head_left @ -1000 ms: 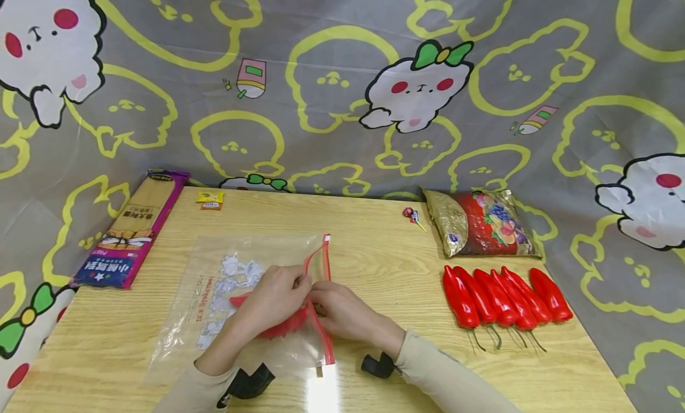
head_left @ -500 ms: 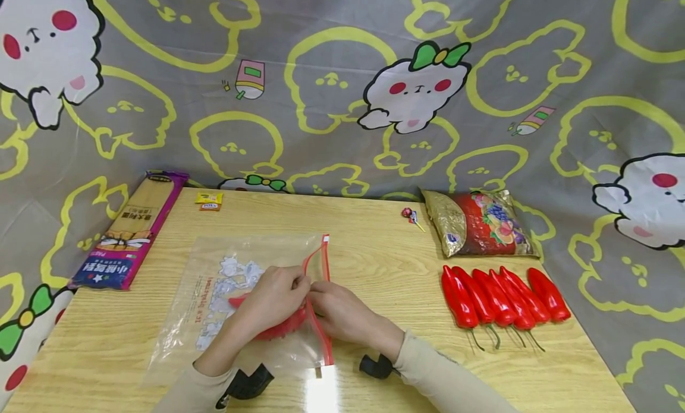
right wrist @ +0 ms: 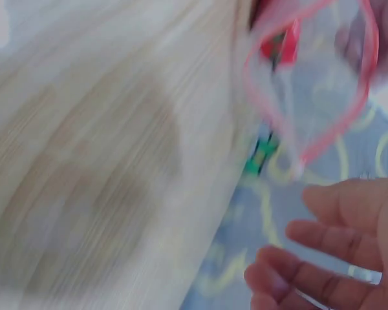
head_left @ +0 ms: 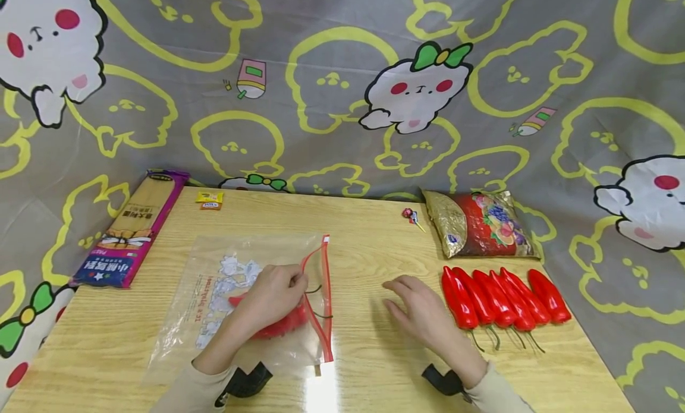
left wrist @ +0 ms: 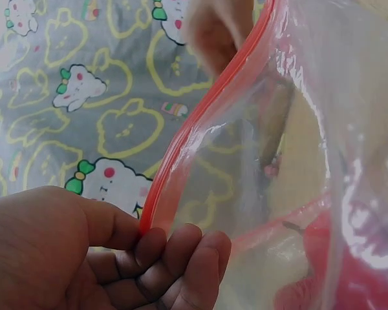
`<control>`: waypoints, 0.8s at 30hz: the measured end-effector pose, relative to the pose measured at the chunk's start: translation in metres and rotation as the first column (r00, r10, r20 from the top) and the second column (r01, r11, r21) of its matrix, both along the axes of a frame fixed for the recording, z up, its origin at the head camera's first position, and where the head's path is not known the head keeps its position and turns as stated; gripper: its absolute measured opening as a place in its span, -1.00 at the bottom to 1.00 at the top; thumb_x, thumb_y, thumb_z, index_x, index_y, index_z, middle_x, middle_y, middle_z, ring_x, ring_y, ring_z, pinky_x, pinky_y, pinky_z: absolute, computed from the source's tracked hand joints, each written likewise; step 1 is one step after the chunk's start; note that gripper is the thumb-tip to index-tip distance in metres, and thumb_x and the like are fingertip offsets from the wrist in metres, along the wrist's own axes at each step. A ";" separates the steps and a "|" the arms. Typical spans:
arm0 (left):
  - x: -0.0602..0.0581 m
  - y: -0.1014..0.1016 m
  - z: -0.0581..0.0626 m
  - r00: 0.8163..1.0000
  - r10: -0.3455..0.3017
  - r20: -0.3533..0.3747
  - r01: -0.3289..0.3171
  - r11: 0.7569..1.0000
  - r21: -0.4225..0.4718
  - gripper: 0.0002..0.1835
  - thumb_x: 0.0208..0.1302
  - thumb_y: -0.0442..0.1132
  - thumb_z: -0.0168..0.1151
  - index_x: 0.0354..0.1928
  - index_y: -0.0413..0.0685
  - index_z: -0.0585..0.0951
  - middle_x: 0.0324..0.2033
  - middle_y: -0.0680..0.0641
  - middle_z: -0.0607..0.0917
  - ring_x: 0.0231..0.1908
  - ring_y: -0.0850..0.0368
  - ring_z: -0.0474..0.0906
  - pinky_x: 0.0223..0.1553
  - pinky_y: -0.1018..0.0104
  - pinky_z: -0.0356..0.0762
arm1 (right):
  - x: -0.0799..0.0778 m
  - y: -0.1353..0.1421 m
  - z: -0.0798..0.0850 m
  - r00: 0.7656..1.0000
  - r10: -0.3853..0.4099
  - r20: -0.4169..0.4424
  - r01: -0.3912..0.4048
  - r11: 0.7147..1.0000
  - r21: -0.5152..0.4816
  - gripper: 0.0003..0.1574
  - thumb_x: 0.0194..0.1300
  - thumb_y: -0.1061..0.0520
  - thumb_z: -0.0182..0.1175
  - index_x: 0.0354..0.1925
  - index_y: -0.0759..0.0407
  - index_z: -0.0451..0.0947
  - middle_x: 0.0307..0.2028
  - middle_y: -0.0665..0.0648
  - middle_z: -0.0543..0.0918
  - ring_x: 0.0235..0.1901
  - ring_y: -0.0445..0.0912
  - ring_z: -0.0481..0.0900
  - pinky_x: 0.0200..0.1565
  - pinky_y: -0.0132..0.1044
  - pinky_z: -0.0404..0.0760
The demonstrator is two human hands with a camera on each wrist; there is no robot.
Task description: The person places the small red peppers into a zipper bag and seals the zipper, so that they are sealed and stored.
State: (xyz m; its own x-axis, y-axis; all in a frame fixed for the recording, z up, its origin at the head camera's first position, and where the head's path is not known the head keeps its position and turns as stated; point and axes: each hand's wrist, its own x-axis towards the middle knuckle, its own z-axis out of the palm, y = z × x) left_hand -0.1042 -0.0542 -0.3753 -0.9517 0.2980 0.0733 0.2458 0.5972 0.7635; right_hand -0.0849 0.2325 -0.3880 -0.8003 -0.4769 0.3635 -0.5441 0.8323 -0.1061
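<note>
A clear zip bag (head_left: 184,315) with a red zip edge (left wrist: 200,116) lies on the table at centre left, its mouth held apart on the right side. My left hand (head_left: 275,297) pinches the upper rim of that mouth between thumb and finger. Inside the bag are red chili peppers (head_left: 283,327), partly hidden by the hand; two stems show at the mouth. Between the bag and a row of several red chili peppers (head_left: 503,300), my right hand (head_left: 425,315) hovers with fingers spread. It holds nothing, as the blurred right wrist view of the hand (right wrist: 336,252) confirms.
A pasta packet (head_left: 131,232) lies at the far left, near two small wrapped sweets (head_left: 210,199). At the back right, a lollipop (head_left: 414,217) lies beside a gold and red bag (head_left: 484,224). A patterned cloth (head_left: 332,134) stands behind the table.
My right hand has left the bag's mouth and moved right toward the row of peppers, uncovering the stems inside. The left hand keeps its pinch in about the same spot.
</note>
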 end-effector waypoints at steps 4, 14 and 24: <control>-0.001 -0.001 -0.001 1.000 0.013 0.007 -0.013 1.000 -0.003 -0.66 0.24 -0.25 -0.01 -0.72 0.02 0.37 -0.81 0.13 0.29 -0.74 0.30 0.16 -0.66 0.42 0.18 | 0.006 0.047 -0.002 0.979 -0.181 -0.097 0.184 0.983 0.028 -0.67 -0.06 0.17 0.35 -0.25 0.24 0.57 -0.37 0.15 0.55 -0.41 0.04 0.54 -0.42 -0.11 0.50; -0.001 -0.001 -0.002 1.000 0.015 -0.003 -0.015 1.000 -0.017 -0.66 0.24 -0.27 0.00 -0.72 0.01 0.36 -0.81 0.12 0.28 -0.73 0.29 0.16 -0.65 0.41 0.17 | 0.021 0.097 -0.008 0.882 -0.457 -0.118 0.469 0.877 0.108 -0.50 -0.11 0.05 0.37 -0.27 0.33 0.44 -0.56 0.27 0.40 -0.66 0.18 0.38 -0.73 -0.09 0.27; 0.000 -0.002 0.000 1.000 0.010 0.008 -0.010 1.000 -0.001 -0.66 0.25 -0.27 0.01 -0.72 -0.02 0.35 -0.80 0.11 0.26 -0.73 0.28 0.15 -0.65 0.41 0.16 | 0.022 0.098 -0.013 0.837 -0.541 0.085 0.514 0.829 0.219 -0.48 -0.04 -0.02 0.35 -0.27 0.31 0.40 -0.55 0.24 0.39 -0.67 0.13 0.40 -0.73 -0.11 0.26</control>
State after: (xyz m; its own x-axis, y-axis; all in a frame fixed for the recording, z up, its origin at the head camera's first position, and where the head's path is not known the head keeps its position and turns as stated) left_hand -0.1046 -0.0558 -0.3751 -0.9553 0.2881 0.0659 0.2338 0.6001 0.7650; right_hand -0.0627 0.3301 -0.4013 -0.9835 -0.0130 0.1806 -0.0072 0.9994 0.0328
